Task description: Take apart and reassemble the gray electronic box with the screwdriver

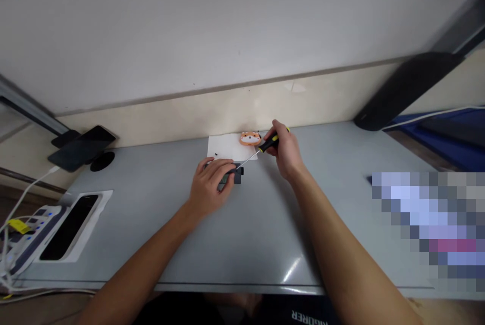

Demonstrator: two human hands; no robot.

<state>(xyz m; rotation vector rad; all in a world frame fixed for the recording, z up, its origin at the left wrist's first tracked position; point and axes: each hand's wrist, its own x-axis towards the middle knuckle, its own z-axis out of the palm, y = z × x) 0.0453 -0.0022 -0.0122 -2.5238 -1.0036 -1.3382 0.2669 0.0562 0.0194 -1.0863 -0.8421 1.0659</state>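
My right hand [285, 149] is wrapped round the black and yellow handle of a screwdriver [270, 142]. Its thin metal shaft slants down to the left, and the tip reaches a small dark grey device [237, 179] on the table. With closed fingers, my left hand [212, 183] grips that device and covers much of it; a greenish patch shows between the fingers. Behind the device lies a sheet of white paper [223, 144]. A tiny black piece [215, 154] rests on the paper, along with an orange and white animal-face case [250, 138].
A phone on a stand [82, 148] is at the back left. Nearer on the left, another phone [70, 229] lies on white paper beside a power strip [36, 234] with cables. A tall black cylinder [405, 90] stands at the back right. A blurred-out patch [428, 224] covers the right side.
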